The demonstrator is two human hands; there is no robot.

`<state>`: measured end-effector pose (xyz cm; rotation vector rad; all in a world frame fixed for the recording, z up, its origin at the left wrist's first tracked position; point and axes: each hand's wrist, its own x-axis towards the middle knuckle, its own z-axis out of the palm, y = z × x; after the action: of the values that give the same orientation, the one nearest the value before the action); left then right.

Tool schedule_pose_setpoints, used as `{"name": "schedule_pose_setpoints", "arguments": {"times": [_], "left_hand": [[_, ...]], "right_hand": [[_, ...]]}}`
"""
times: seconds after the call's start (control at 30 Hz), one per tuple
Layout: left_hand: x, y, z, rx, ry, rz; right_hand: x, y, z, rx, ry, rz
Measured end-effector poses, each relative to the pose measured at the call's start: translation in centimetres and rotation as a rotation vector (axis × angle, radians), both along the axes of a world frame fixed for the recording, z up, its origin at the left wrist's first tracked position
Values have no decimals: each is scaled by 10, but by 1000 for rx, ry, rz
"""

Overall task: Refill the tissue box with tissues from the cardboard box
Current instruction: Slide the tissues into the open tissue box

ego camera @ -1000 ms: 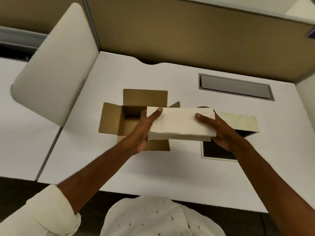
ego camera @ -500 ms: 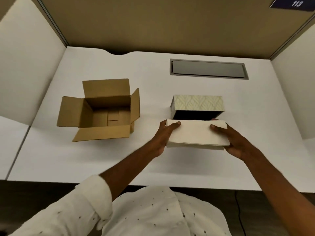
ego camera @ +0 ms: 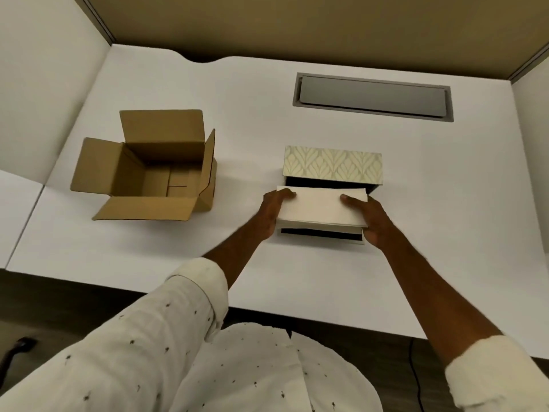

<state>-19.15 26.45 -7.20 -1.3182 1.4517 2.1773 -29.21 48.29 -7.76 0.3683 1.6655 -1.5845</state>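
White cubicle counter (ego camera: 297, 278), tan partition walls behind. Brown corrugated cardboard box (ego camera: 148, 171), far left, flaps open, looks emptied. Pale leaf-patterned tissue box (ego camera: 332, 165), right, its dark opening facing near. Cream stack of folded tissues (ego camera: 322, 210) just above that opening, level for loading. Left hand (ego camera: 271, 212) and right hand (ego camera: 372, 218): fingers clamped on the stack's ends, keeping it square.

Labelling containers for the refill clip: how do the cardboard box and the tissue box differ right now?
The cardboard box is plain brown with four flaps folded open; the tissue box has a pale leaf-patterned panel and a dark interior. The cardboard box looks empty and untouched, while the left hand and right hand hold the tissue stack over the tissue box's opening. The cardboard box sits left, the tissue box right. Both stand open on the white desk.
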Motion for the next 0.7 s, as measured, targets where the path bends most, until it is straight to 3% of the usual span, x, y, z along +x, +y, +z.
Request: {"name": "schedule_pose_setpoints", "arguments": {"times": [0.37,0.57,0.7], "left_hand": [[-7,2,-20,-60,60,-51],[12,11,-26,-242,-36,-144],[17,18,-23,-275,2,-112]], "right_hand": [[1,-3,-22,70,145,-109],[15,5,-31,177,219,-131],[25,-1,-25,202,251,-122]]}}
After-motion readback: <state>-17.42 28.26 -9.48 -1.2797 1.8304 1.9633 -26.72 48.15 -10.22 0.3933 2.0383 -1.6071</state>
